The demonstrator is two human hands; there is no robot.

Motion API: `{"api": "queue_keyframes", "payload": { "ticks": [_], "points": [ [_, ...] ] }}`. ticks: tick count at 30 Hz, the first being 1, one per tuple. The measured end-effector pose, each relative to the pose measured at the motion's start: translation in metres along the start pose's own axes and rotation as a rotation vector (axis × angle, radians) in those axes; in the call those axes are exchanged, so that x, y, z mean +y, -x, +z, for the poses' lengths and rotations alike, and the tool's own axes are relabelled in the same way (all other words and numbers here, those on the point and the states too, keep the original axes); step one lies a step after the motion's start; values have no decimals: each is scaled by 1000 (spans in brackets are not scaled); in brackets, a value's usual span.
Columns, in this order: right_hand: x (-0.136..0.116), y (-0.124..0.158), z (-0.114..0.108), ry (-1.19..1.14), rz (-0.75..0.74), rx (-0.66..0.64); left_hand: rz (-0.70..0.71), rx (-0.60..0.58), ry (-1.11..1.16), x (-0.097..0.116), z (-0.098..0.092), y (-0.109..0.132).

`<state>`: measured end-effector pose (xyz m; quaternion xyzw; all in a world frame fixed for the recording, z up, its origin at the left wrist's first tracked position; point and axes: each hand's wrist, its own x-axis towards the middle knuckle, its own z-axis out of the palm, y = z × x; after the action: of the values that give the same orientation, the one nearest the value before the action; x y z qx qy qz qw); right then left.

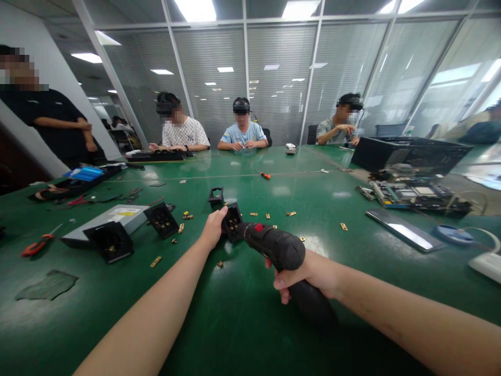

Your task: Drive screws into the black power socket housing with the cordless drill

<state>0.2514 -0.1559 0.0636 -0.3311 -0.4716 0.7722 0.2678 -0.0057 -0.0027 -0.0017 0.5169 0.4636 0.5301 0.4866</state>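
My left hand [214, 228] grips a small black plastic socket box [234, 215] with brass parts inside, its open side turned toward me. In my right hand [291, 279] is a black cordless screwdriver [276, 244], its nose pointing into the box; whether the tip touches a screw is hidden. Behind the held box stands another black frame [215, 196]. Two more black boxes, one tilted [161, 220] and one nearer [109, 241], lie to the left. Small brass strips [155, 261] and screws [219, 265] are scattered around my hands.
A silver metal case [129, 214] and an orange screwdriver [38, 245] lie left. Rightward are a phone [405, 230], a circuit board [420, 194] and a black computer case [410, 155]. Several people sit or stand around the green table [242, 334]; another orange-handled screwdriver [265, 176] lies farther off.
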Motion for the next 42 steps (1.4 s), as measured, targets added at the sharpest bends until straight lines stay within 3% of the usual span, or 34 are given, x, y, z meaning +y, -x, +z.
{"api": "queue_keyframes", "payload": {
  "ticks": [10,42],
  "points": [
    [5,0,18,-11,11,5,8,12,-39,6,3,3],
    [7,-1,18,19,25,23,32,-31,-2,0,3,0]
  ]
}}
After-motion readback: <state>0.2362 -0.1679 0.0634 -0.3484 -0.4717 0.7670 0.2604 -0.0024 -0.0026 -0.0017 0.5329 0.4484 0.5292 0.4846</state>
